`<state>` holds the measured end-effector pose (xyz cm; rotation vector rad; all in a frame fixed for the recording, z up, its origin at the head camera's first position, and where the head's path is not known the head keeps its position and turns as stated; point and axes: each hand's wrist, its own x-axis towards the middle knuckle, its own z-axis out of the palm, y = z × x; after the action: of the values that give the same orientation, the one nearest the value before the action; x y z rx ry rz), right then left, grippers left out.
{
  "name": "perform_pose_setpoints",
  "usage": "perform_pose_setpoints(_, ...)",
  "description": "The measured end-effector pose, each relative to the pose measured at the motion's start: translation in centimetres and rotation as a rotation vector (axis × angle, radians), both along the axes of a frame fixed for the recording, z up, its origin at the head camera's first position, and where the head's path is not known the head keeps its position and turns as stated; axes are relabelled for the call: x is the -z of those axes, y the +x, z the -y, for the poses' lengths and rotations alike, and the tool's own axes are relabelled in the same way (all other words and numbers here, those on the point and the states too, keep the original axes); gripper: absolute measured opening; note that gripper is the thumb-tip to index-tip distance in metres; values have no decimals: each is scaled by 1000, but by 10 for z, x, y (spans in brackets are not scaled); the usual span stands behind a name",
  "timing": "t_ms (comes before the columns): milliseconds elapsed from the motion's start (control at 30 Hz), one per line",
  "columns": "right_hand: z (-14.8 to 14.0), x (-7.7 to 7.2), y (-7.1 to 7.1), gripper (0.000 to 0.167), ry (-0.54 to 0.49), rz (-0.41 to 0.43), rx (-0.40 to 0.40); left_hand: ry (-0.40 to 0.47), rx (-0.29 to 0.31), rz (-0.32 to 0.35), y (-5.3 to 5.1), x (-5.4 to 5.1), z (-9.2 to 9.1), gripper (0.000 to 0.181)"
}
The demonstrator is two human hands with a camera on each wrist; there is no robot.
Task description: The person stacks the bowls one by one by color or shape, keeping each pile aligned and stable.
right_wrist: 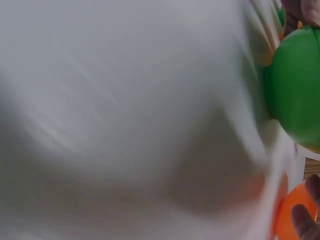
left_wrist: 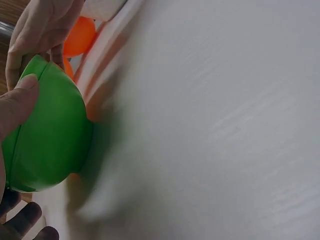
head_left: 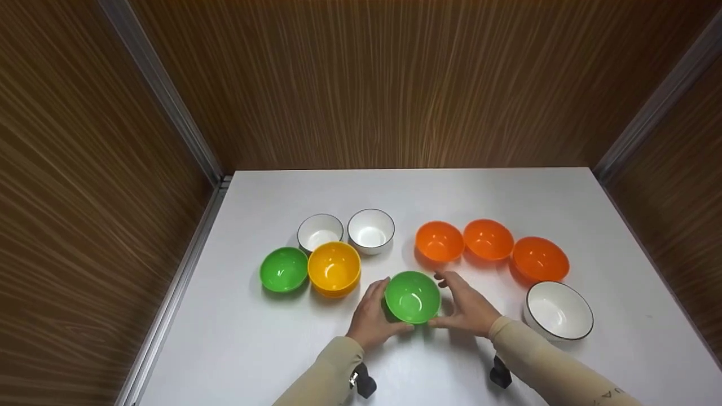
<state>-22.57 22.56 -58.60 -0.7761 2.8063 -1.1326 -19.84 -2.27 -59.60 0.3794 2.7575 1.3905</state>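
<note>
White table (head_left: pixel 237 344), orange bowls (head_left: pixel 440 242), white bowls (head_left: pixel 558 311), yellow bowls (head_left: pixel 334 267), leftmost green bowl (head_left: pixel 284 270)

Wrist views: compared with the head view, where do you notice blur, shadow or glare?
Head view: fairly clear, small glare spots inside the central green bowl and top yellow bowl; left wrist: soft, green-tinged shadow beside the green bowl; right wrist: tabletop blurred, with pale streaks.

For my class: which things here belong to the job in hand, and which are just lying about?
In the job:
front green bowl
left hand, gripping it
right hand, fingers spread beside it

Apparently just lying about, untouched:
left green bowl
yellow bowl stack
three white bowls
three orange bowls
</note>
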Motion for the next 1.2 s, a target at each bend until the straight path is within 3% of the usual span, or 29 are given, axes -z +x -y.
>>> perform_pose_setpoints(133, 3, 7, 4, 121, -55, 17, -49, 12, 1, 2, -1, 1, 0, 108)
perform_pose_setpoints(467, 10, 11, 4, 110, -92, 28, -32, 44, 8, 28, -1, 2, 0, 109)
perform_pose_setpoints(900, 9, 11, 4, 110, -112, 40, -39, 39, 3, 32, -2, 2, -1, 111)
perform_pose_setpoints(1200, 7, 17, 5, 107, -120, 76, -34, 34, -22, 47, 5, 2, 8, 112)
